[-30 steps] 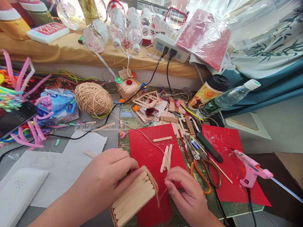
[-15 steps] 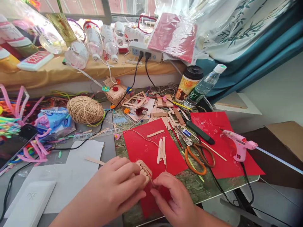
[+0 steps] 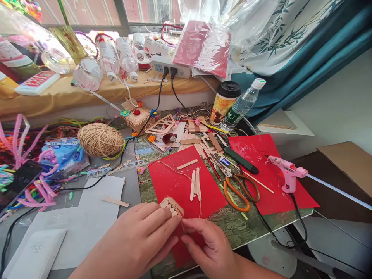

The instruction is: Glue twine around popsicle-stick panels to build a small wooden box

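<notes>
My left hand (image 3: pixel 145 234) is wrapped round a small craft-stick piece (image 3: pixel 171 207) with twine along its edge. Much of the piece is hidden under my fingers. Just to its right, my right hand (image 3: pixel 207 244) pinches the twine (image 3: pixel 200 209) between thumb and forefinger, close to the piece. From there the twine runs up over the red sheet (image 3: pixel 165 178) toward the twine ball (image 3: pixel 100 140) at the left. Several loose craft sticks (image 3: pixel 195 185) lie on the red sheet above my right hand.
Orange-handled scissors (image 3: pixel 236 193) lie right of the red sheet. A pink glue gun (image 3: pixel 287 172) rests on a second red sheet (image 3: pixel 250 147). Behind stand a cup (image 3: pixel 223 102) and a water bottle (image 3: pixel 242 104). A white power bank (image 3: pixel 43 254) lies at the lower left.
The whole view has shifted slightly. My left hand has moved a little, so the lone stick on the white paper shows fully. Both hands keep their hold near each other.
</notes>
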A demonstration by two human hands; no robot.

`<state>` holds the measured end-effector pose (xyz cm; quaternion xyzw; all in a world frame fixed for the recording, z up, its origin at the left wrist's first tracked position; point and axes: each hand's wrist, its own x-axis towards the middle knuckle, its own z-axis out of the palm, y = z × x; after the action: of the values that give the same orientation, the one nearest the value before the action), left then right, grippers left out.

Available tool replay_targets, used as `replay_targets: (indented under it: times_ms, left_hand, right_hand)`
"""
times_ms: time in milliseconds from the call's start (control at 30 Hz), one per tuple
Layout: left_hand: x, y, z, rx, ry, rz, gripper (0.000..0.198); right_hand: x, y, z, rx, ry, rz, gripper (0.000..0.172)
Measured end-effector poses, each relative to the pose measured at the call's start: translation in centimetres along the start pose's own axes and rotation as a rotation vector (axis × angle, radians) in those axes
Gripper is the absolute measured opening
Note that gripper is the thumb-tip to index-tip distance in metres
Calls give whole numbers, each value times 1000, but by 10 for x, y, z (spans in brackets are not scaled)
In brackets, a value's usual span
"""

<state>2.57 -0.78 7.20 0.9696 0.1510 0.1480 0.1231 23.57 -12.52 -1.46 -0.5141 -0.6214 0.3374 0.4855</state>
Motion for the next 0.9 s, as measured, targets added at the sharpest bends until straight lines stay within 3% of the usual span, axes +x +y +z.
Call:
replay_targets:
  times_ms: [267,500,900]
  left_hand:
    - [2,-2,2,7,-8,33,24]
    - [6,0,-2,30,-22,55,24]
    - [1,1,0,21,89,32,16]
  right_hand:
    - [5,-2,-3,-67,1,-89,35]
    - [6,-4,-2,-51,-39,-73,14]
    - [8,-6,-1,-55,-14,-127,29]
